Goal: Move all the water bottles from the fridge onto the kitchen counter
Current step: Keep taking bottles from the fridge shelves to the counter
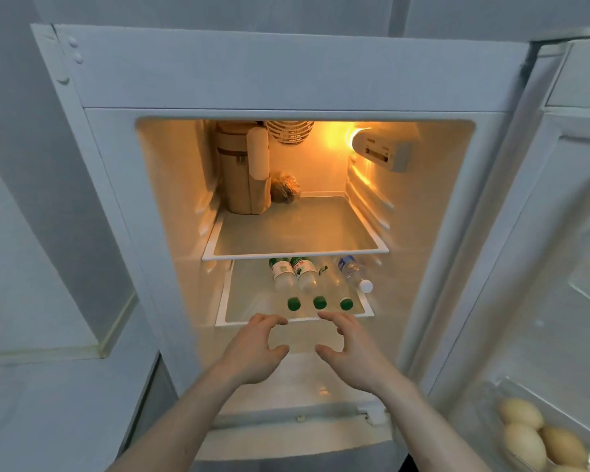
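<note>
The fridge stands open, lit from inside. On its lower glass shelf lie several clear water bottles with caps toward me. Three have green caps: the left one, the middle one and the right one. A fourth bottle with a blue label and white cap lies at the right. My left hand and my right hand hover just in front of that shelf's edge, fingers spread and slightly curved, holding nothing and touching no bottle.
The upper shelf holds a tall brown bag and a wrapped dark lump at the back left. The open door swings out on the right, with several eggs in its lower tray.
</note>
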A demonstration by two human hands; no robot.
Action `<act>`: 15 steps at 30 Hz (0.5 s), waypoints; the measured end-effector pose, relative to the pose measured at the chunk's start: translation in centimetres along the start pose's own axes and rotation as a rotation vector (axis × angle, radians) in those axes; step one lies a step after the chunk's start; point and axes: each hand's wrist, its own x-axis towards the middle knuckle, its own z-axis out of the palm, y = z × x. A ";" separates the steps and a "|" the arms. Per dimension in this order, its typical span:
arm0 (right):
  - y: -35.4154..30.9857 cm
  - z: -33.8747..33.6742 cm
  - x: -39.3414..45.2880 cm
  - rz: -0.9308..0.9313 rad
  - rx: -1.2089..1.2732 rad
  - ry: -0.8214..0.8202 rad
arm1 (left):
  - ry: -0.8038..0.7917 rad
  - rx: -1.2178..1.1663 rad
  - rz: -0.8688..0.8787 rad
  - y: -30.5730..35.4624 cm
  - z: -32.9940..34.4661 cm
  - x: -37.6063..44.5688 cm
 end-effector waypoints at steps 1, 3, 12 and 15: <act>0.1 0.4 1.5 0.011 -0.010 0.002 | -0.012 -0.007 -0.001 -0.4 0.1 1.7; 0.4 1.0 3.6 0.055 -0.021 -0.006 | -0.040 -0.006 -0.016 -1.0 0.7 4.2; 2.8 3.7 11.0 0.190 -0.081 -0.004 | -0.103 0.026 -0.046 -2.6 3.2 12.0; 3.4 4.5 12.6 0.220 -0.099 -0.022 | -0.105 0.073 0.008 -2.7 3.9 13.6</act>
